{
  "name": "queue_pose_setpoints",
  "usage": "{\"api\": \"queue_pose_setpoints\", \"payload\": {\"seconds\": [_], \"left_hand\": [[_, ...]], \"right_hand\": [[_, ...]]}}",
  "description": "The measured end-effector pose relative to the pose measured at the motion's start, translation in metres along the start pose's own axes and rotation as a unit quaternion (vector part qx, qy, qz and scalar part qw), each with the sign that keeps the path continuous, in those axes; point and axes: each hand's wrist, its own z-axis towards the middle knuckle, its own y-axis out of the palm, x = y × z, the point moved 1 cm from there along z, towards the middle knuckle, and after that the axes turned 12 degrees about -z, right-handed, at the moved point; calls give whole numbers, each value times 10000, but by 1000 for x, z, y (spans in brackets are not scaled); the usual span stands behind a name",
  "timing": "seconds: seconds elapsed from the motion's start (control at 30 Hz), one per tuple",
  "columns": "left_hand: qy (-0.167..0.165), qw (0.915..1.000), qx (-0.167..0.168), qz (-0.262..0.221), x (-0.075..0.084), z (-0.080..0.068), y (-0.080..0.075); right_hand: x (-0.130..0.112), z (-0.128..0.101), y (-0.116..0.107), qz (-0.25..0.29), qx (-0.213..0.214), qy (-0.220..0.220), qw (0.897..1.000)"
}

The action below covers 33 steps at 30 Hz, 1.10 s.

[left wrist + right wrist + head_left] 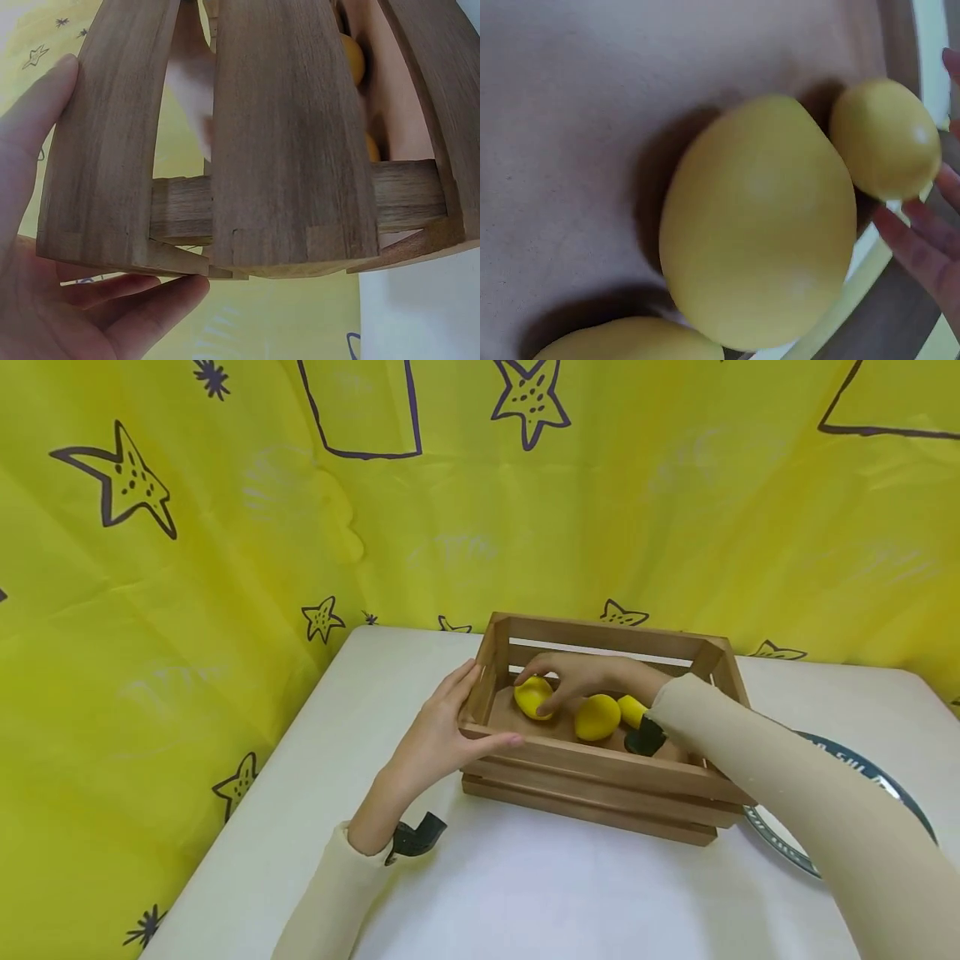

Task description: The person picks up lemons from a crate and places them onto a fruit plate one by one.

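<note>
A slatted wooden crate (600,766) stands on the white table. My left hand (429,737) grips its near left corner, thumb along the top front slat and fingers on the left end; the left wrist view shows that hand around the slats. Reaching down inside the crate, my right hand (579,675) has thumb and fingers around the leftmost yellow egg-shaped fruit (534,697), low over the crate floor. A second, rounder yellow fruit (597,717) lies beside it and looms large in the right wrist view (757,225). Further right a third yellow fruit (633,711) is partly hidden by my right wrist.
A plate (780,843) with a dark patterned rim sits right of the crate, partly under my right sleeve (810,802). Yellow curtain (450,527) with star drawings hangs behind and left of the table (480,885). Each wrist carries a black mount (418,835).
</note>
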Motion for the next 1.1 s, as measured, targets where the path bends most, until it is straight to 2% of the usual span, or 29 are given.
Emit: {"api": "queue_pose_setpoints", "payload": {"seconds": [0.23, 0.57, 0.73, 0.97, 1.1], "left_hand": [[141, 9999, 38, 38, 1, 2, 0], [179, 9998, 43, -27, 1, -1, 2], [98, 9999, 64, -1, 1, -3, 1], [243, 9996, 128, -2, 1, -2, 2], [247, 9996, 115, -18, 0, -2, 2]], "right_hand": [[-5, 5, 9, -723, 175, -465, 9961], [-9, 5, 20, -982, 100, -400, 9943], [-13, 8, 25, -1190, 245, -459, 9915], [-13, 10, 27, -1177, 391, -107, 9922], [-12, 10, 28, -1269, 470, -97, 9907]]}}
